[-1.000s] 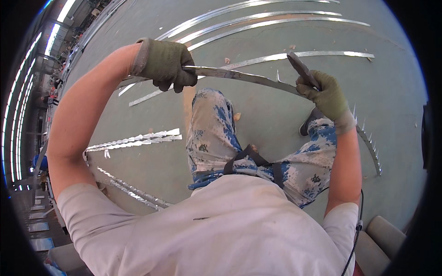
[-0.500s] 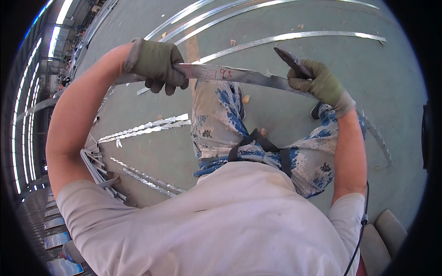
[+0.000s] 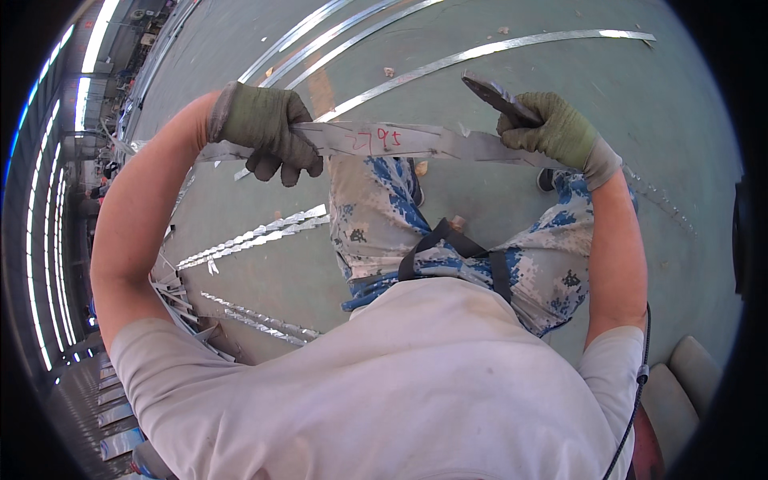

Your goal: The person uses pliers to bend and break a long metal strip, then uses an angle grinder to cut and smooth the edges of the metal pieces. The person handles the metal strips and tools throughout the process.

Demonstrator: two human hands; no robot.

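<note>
A long, flat metal strip (image 3: 416, 142) with red handwriting crosses in front of me at about knee height. My left hand (image 3: 264, 128), in a green work glove, is closed around its left part with the fingertips hanging below the edge. At the strip's right part is my right hand (image 3: 552, 132), also gloved and closed. That hand grips a dark metal hand tool (image 3: 500, 98), whose flat head points up and left; its handle is hidden in the fist. Whether those fingers also pinch the strip is hard to see.
Several shiny long strips (image 3: 472, 54) lie on the green floor ahead. Jagged metal strips (image 3: 256, 232) and a pile of metal profiles (image 3: 180, 300) are to the left. Another jagged strip (image 3: 660, 198) lies right. A padded seat (image 3: 688, 380) stands at the lower right.
The strip's marked face has tilted to show more fully, and my left hand has come slightly lower and left. The right hand keeps its hold on the tool. The whole view has shifted a little.
</note>
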